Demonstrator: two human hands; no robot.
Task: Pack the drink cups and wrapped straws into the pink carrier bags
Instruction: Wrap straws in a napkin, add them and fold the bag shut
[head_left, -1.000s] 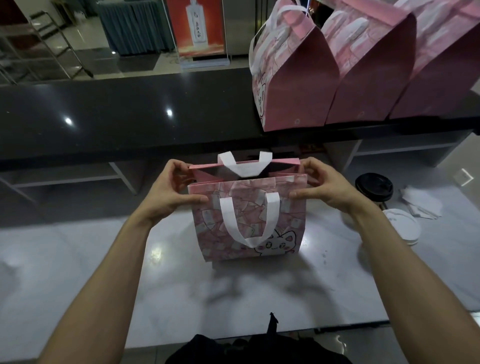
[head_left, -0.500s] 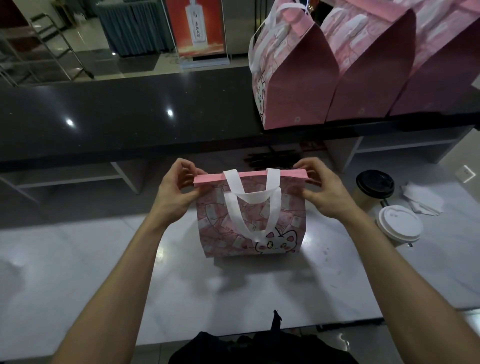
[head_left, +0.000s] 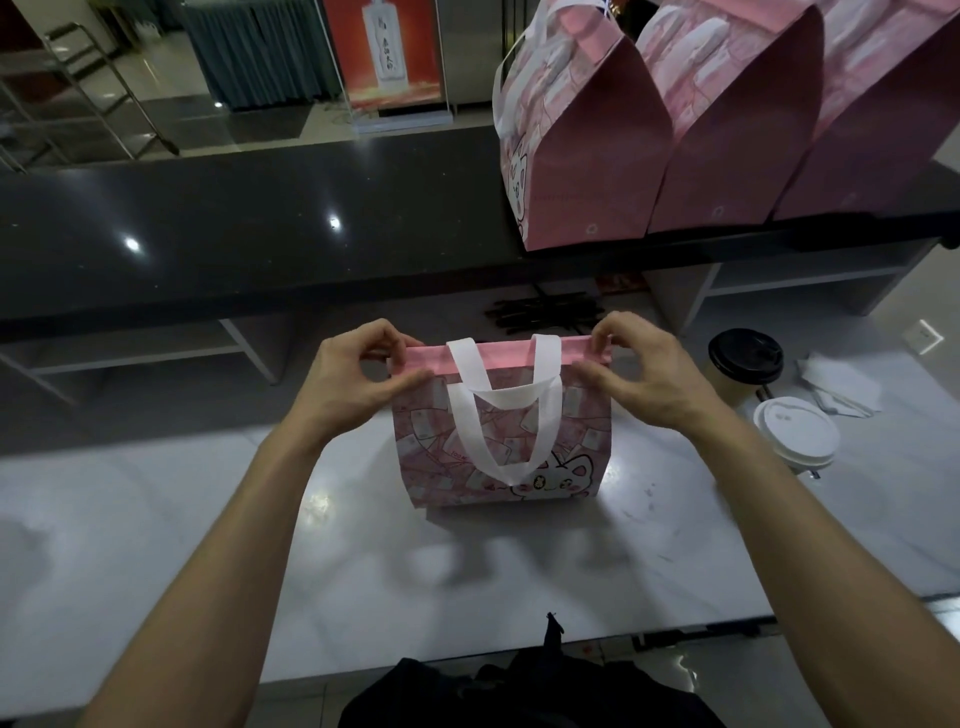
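The pink printed carrier bag (head_left: 498, 447) looks like matt non-woven cloth with white fabric handles, standing on a glossy, smooth white marble-look table (head_left: 156, 519), behind which runs a polished black speckled stone counter (head_left: 234, 223).

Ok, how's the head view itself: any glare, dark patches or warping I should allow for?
Head view: dim overall; ceiling lights glint on the dark counter and sheen the white table; both hands and the pink bag read sharp; wide-angle bending tilts the bags on the counter.
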